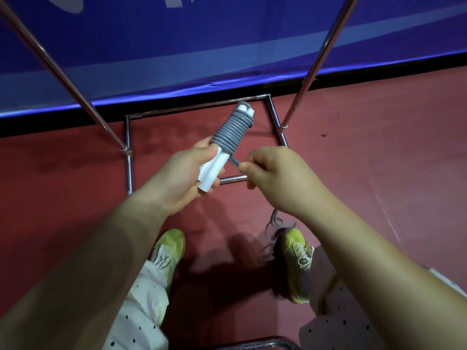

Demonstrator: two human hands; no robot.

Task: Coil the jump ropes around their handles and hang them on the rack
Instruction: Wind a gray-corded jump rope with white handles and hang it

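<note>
Head view. Left hand [182, 173]: fingers wrapped round two white handles [212, 170], held side by side above the red floor [379, 152]. Grey rope [231, 133]: coiled tightly round the handles' upper half. Right hand [275, 173]: pinches the rope's loose strand just beside the coil. Chrome rack [274, 114]: base frame beneath, uprights either side.
</note>
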